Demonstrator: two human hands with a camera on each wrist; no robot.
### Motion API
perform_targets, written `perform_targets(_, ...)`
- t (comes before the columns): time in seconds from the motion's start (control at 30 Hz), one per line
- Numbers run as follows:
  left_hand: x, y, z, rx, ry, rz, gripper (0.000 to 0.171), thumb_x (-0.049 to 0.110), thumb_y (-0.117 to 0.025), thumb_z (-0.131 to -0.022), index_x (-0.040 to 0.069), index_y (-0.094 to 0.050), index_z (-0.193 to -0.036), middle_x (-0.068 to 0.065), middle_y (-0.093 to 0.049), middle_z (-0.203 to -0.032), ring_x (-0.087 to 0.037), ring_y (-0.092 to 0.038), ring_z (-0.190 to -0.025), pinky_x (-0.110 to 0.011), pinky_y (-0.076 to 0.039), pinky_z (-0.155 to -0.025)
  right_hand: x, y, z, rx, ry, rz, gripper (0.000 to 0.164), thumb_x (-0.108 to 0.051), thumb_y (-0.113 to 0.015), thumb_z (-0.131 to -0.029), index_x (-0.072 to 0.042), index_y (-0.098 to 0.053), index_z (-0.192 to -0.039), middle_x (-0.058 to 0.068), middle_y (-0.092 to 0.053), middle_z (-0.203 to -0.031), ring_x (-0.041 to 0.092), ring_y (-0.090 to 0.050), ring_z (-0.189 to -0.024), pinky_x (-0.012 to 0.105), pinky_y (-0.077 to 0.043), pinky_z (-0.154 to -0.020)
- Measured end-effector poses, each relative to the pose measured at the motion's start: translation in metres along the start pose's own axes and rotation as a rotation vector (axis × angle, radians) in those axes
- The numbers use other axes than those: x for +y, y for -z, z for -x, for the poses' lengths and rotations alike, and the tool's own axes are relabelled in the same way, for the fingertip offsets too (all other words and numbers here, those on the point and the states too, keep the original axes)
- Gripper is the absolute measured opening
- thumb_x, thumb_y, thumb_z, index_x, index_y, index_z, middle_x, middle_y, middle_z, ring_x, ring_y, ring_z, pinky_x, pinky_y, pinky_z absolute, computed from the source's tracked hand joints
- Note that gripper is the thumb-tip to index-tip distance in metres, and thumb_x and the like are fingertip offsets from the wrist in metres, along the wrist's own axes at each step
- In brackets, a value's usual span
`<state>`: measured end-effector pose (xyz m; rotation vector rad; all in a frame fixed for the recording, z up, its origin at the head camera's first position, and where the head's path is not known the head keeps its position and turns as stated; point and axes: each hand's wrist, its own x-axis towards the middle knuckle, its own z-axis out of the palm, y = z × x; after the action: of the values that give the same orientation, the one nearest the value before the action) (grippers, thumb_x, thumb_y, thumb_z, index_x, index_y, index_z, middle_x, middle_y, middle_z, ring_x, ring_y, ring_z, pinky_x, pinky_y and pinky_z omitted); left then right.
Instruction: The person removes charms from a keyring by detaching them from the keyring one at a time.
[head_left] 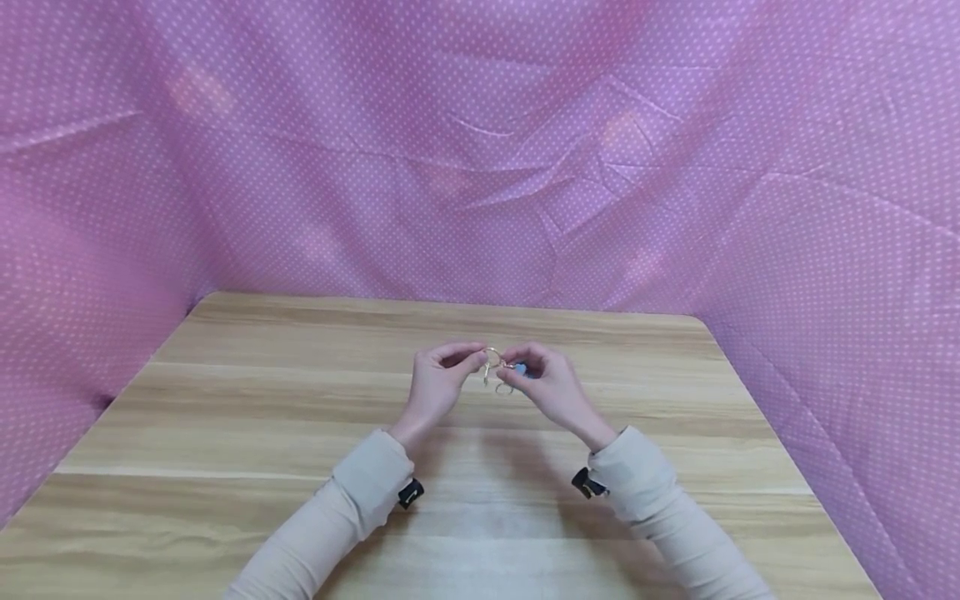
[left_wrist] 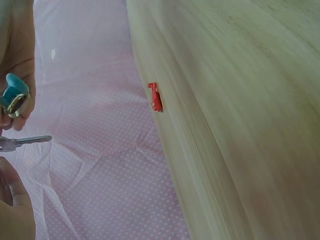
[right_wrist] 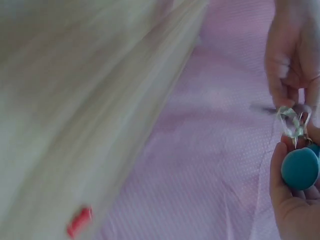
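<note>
A: What does each hand grasp?

B: The left hand (head_left: pixel 442 379) pinches a gold key ring (head_left: pixel 492 349) between thumb and fingertips (whether they also bear on the key's head cannot be told). The right hand (head_left: pixel 552 387) curls its fingers about a rounded teal charm (right_wrist: pixel 300 169).

A: And the ring's bearing?

B: Raised between the hands: toward 2 o'clock from the left, toward 10 o'clock from the right, as the head view shows.

A: Which relation governs the next move?

B: In my judgement, that of the metal key (left_wrist: pixel 25 142) to the left hand. It hangs just beside the left fingertips, nearer to them than to the right hand. Its long axis points toward 6 o'clock in the head view; in the left wrist view the blade points close to 3 o'clock.

A: Farther out?

B: The wood-grained tabletop (head_left: pixel 225 400) beneath, a small red object (left_wrist: pixel 155 97) near its edge (too blurred to identify), and, toward 12 o'clock in the head view, the dotted pink curtain (head_left: pixel 525 242).
</note>
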<state>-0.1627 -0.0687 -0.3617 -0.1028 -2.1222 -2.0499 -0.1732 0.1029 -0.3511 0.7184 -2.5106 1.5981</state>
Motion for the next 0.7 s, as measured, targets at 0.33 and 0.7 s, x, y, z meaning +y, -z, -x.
perform_targets(0.33, -0.003, -0.001, 0.000, -0.019, -0.004, -0.018, 0.021, 0.013, -0.068, -0.083, 0.002, -0.069, -0.100, -0.009, -0.070, -0.093, -0.009, -0.063, -0.075, -0.022, -0.054, -0.071, 0.004, 0.007, -0.001, 0.113, 0.570, 0.567, 0.008, -0.005, -0.068, -0.080, -0.005, -0.065, -0.088, 0.002, -0.067, -0.079, 0.010, -0.060, -0.066, 0.021, -0.051, -0.056)
perform_targets(0.7, -0.001, -0.002, -0.001, -0.068, 0.055, -0.054, 0.020, 0.013, -0.068, -0.082, 0.003, -0.069, -0.100, -0.011, -0.070, -0.097, -0.009, -0.064, -0.077, -0.025, -0.054, -0.078, 0.005, 0.012, -0.001, 0.043, 0.607, 0.511, 0.006, -0.006, -0.066, -0.083, -0.004, -0.065, -0.089, 0.002, -0.065, -0.083, 0.010, -0.059, -0.070, 0.022, -0.050, -0.060)
